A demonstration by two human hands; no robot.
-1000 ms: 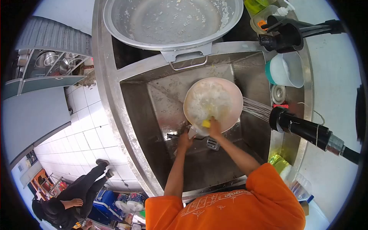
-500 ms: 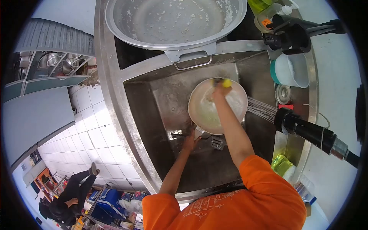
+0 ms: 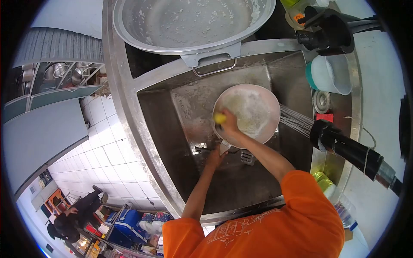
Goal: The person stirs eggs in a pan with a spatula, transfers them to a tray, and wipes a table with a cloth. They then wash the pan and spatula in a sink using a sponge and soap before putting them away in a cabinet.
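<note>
A pale round pan [image 3: 254, 109] with soapy liquid inside rests in the metal sink [image 3: 185, 107]. My left hand [image 3: 216, 157] grips the pan's handle [image 3: 224, 147] at its near side. Inside the left part of the rim, my right hand [image 3: 230, 122] holds a yellow sponge [image 3: 220, 118] against the pan. A black utensil with a slotted metal head [image 3: 247, 157] lies on the sink floor, partly hidden beneath the handle. Water streams from the black spray head [image 3: 320, 134] toward the pan's right side.
A large metal basin [image 3: 193, 26] with white residue sits beyond the sink. On the right ledge are a tub of white matter [image 3: 329, 75], a round metal lid [image 3: 321, 101] and a red item [image 3: 325, 117]. Another person [image 3: 75, 219] is at the far lower left.
My right hand and the sponge have moved from the pan's far side to its left rim. My left hand still holds the handle, and the pan has shifted slightly.
</note>
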